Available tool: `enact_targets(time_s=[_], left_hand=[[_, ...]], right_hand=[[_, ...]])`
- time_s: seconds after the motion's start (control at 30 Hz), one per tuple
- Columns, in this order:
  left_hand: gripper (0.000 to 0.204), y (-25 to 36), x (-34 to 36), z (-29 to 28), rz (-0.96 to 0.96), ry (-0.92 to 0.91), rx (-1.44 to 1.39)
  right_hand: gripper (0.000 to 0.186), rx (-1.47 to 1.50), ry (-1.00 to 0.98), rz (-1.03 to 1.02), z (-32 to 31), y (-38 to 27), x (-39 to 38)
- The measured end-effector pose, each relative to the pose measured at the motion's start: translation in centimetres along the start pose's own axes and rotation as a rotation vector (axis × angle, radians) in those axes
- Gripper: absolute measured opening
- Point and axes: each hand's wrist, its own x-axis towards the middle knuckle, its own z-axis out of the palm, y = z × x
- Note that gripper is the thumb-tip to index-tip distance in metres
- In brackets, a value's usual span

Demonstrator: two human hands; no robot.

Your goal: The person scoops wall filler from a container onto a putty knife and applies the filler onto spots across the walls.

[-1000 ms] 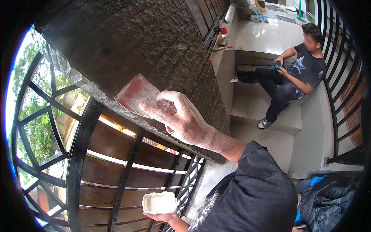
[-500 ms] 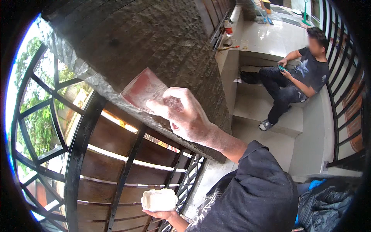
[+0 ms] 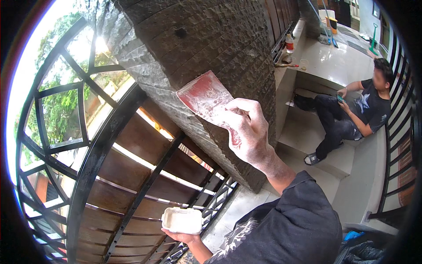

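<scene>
the right hand (image 3: 252, 134), dusty with white powder, pinches a red sheet (image 3: 204, 94) between its thumb and fingers. the sheet is in front of the dark pillar (image 3: 215, 35); if it touches the pillar, i cannot tell. lower than the pillar, the left hand (image 3: 187, 238) holds a white box (image 3: 184, 231) from underneath, and the box is open at top. left of the pillar stands a gate (image 3: 125, 169); right of the pillar, a person (image 3: 364, 108) sits on steps (image 3: 303, 127).

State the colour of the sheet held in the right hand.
The sheet is dull red, patchily whitened; the head view shows it best.
</scene>
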Motion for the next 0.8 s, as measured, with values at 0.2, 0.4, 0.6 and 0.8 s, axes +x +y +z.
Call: enact_targets(time_s=[0.2,0.4,0.6,0.8], left_hand=[[0.063,0.5,-0.6,-0.2,0.033,0.057,0.026],[0.063,0.8,-1.0,-0.2,0.041,0.154,0.035],[0.065,0.9,-1.2,-0.1,0.064,0.155,0.074],[0.065,0.9,-1.1,-0.3,0.05,0.161,0.074]], right_hand=[[0.037,-0.005,0.034,-0.069,0.2,0.1,-0.1],[0.037,-0.001,0.075,-0.091,0.3,0.0,0.0],[0.032,-0.046,0.069,-0.048,0.5,-0.1,0.3],[0.033,-0.03,0.054,0.012,0.6,-0.3,0.2]])
